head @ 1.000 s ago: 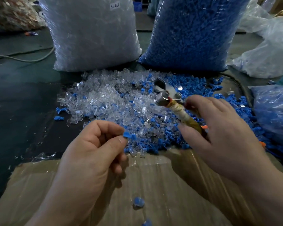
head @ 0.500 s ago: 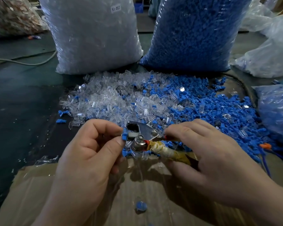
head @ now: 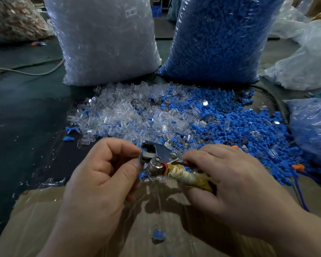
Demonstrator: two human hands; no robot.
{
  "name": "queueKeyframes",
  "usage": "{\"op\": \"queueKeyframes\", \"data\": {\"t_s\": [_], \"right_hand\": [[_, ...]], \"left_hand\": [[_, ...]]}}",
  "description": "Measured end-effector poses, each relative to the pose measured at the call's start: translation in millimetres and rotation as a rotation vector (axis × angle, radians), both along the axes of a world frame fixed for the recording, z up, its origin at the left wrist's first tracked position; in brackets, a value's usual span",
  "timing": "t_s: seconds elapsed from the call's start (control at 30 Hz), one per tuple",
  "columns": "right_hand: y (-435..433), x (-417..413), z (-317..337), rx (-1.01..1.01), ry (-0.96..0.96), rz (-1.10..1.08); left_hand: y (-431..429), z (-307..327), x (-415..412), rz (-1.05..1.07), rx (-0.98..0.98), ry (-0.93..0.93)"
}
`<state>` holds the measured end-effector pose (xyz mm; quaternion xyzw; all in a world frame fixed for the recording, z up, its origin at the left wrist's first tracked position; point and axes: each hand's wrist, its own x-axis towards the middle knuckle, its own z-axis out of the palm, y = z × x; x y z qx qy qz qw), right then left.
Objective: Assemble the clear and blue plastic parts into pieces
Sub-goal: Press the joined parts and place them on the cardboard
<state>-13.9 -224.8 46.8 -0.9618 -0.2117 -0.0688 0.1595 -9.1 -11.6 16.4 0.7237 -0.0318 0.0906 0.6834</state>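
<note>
Pliers (head: 156, 156), gripped in my right hand (head: 230, 175), are pointing left toward my left hand (head: 104, 171), which is pinching a blue part (head: 143, 150).

Loose clear parts (head: 119, 115), small transparent tubular shells, lie heaped centre-left of the frame and merge rightward into a heap of loose blue parts (head: 235, 125), the two kinds intermixed along the middle. A single blue part (head: 144, 150), mostly hidden, is pinched at the fingertips of the left hand (head: 100, 175) just below centre. One assembled piece (head: 158, 235), blue inside clear, lies alone at lower centre.
</note>
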Motion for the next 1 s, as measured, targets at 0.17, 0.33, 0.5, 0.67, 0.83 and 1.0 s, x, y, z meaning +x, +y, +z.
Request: {"op": "queueKeyframes", "data": {"t_s": [0.17,0.33,0.5,0.67,0.83,1.0], "right_hand": [[-2.8,0.7,-2.6,0.047,-0.002,-0.043],[-10.2,11.7,-8.9,-0.092,-0.02,-0.205],[-6.4,28.3,-10.3,-0.227,-0.021,-0.321],[-7.1,29.1,-8.5,-0.209,0.031,-0.333],[24.3,3.3,-5.4,0.007,-0.197,-0.063],[31.0,-1.9,-9.7,-0.021,-0.188,0.039]], "left_hand": [[0.1,1.9,-0.7,0.069,0.112,0.004],[5.8,1.1,3.9,0.114,0.105,0.076],[-8.8,5.4,-4.4,-0.063,0.153,0.25],[-16.8,9.8,-9.1,-0.06,0.149,0.279],[-16.0,2.0,-9.1,-0.034,0.245,0.229],[-13.7,4.9,-13.6,-0.038,0.367,0.09]]}}
